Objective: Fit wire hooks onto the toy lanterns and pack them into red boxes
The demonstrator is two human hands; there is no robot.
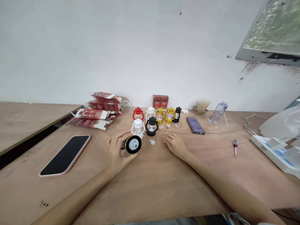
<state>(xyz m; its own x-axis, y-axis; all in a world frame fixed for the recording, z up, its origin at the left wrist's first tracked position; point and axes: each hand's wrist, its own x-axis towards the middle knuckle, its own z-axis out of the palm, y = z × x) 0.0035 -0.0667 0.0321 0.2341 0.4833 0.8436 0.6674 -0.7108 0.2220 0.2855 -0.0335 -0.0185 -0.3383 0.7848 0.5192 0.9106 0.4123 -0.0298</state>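
Observation:
My left hand (118, 151) holds a small black toy lantern (132, 144) tipped on its side, its round white base with a gold rim facing me. My right hand (175, 145) rests flat on the wooden table (150, 184), fingers spread, fingertips next to small loose parts (152, 142) and a thin pin (166, 133). Just beyond my hands stand more mini lanterns: a red one (138, 113), a white one (138, 127), an upright black one (151, 126), gold ones (169, 115) and another black one (177, 114).
A phone (65, 155) lies face up at the left. Flattened red boxes (98, 110) are stacked at the back left, a red box (160, 101) by the wall. A small red screwdriver (235, 147), plastic bottle (217, 112), cup (202, 106) and white device (276, 153) sit to the right.

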